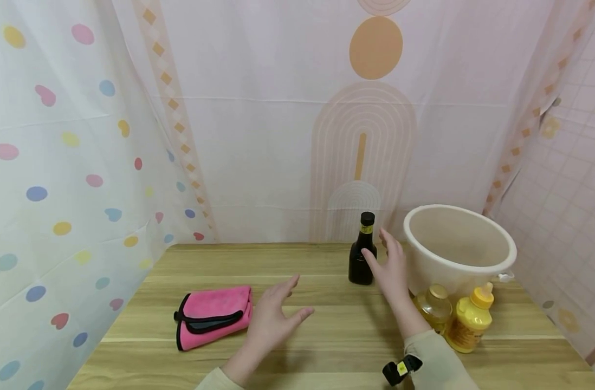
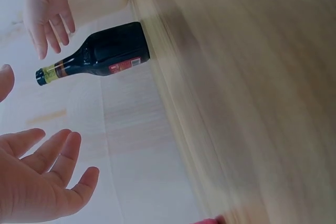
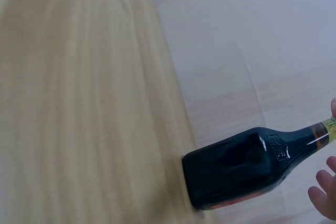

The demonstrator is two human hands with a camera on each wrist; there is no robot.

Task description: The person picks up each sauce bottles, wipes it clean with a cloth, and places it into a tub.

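A dark sauce bottle [image 1: 360, 265] with a black cap and yellow neck band stands upright towards the back of the table. My right hand [image 1: 393, 273] is beside it on the right, fingers spread; in the head view the thumb overlaps the bottle's edge. The left wrist view shows a gap between that hand's fingers and the bottle [image 2: 116, 50]. My left hand [image 1: 272, 319] hovers over the table with thumb and fingers apart, holding nothing. Just left of it lies a folded pink cloth [image 1: 217, 309] with black trim.
At the right stands a white bucket [image 1: 458, 271]. In front of it are a bottle of golden liquid [image 1: 431, 311], partly behind my right forearm, and a yellow squeeze bottle [image 1: 470, 322]. Patterned curtains [image 1: 258, 162] border the wooden table [image 1: 327, 352].
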